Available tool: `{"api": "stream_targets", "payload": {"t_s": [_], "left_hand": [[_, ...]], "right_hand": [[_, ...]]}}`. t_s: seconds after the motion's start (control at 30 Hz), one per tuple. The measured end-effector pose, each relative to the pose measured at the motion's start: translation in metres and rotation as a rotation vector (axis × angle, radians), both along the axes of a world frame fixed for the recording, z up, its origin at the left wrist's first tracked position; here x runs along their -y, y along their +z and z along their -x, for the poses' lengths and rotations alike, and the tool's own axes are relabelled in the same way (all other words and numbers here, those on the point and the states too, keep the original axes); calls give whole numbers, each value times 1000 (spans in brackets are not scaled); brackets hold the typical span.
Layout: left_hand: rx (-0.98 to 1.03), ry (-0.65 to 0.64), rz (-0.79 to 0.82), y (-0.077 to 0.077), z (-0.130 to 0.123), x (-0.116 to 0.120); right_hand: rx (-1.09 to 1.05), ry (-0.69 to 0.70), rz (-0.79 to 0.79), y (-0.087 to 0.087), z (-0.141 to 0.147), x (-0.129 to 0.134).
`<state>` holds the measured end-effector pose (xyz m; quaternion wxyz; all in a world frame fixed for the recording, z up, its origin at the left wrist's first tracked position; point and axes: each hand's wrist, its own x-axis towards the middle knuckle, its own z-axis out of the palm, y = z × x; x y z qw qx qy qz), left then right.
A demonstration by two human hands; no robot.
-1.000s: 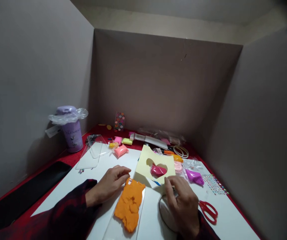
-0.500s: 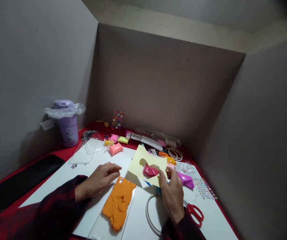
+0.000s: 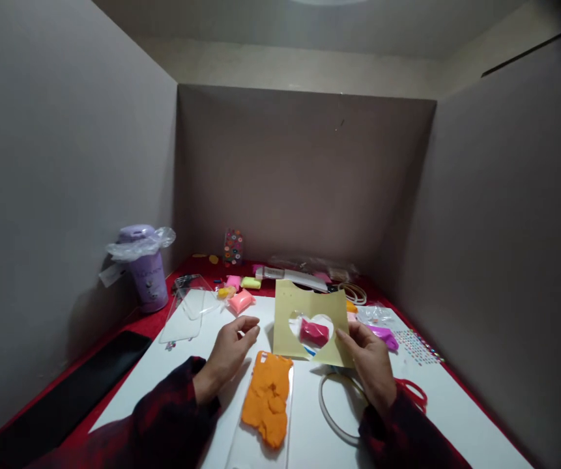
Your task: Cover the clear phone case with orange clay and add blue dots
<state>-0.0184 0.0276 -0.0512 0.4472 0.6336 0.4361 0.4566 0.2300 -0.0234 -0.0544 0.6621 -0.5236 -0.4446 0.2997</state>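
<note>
My right hand [image 3: 371,361] pinches the right edge of a yellow paper [image 3: 285,326] with a heart-shaped hole. Through the hole a dark pink packet [image 3: 314,333] shows. My left hand [image 3: 231,348] hovers left of the paper, fingers loosely curved and thumb apart, holding nothing. Just below the paper, a clear phone case [image 3: 260,449] lies on the white board, with orange clay [image 3: 268,400] spread unevenly over its upper part. A pale ring [image 3: 326,413] lies near my right wrist.
Red scissors [image 3: 414,393] and a sheet of small gems [image 3: 417,347] lie at right. Clear cases [image 3: 180,322], a coral packet [image 3: 241,301] and a purple tumbler [image 3: 148,277] are at left. A black strip [image 3: 75,397] lies along the left side.
The view has shifted and levelled. The yellow paper has turned more upright and flat towards me in my right hand, its heart hole now fully showing. My left hand remains free.
</note>
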Motion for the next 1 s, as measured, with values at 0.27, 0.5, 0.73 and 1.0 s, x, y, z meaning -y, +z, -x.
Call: {"api": "stream_targets", "payload": {"t_s": [0.27, 0.5, 0.73, 1.0], "left_hand": [[138, -131, 15, 7, -14, -21], [255, -322, 121, 21, -26, -27], [364, -325, 224, 16, -35, -28], [464, -349, 272, 10, -37, -18]], "right_hand": [[-76, 41, -18, -1, 1, 12], [-113, 68, 16, 1, 1, 10], [-170, 138, 57, 0, 0, 12], [-195, 154, 53, 2, -3, 17]]}}
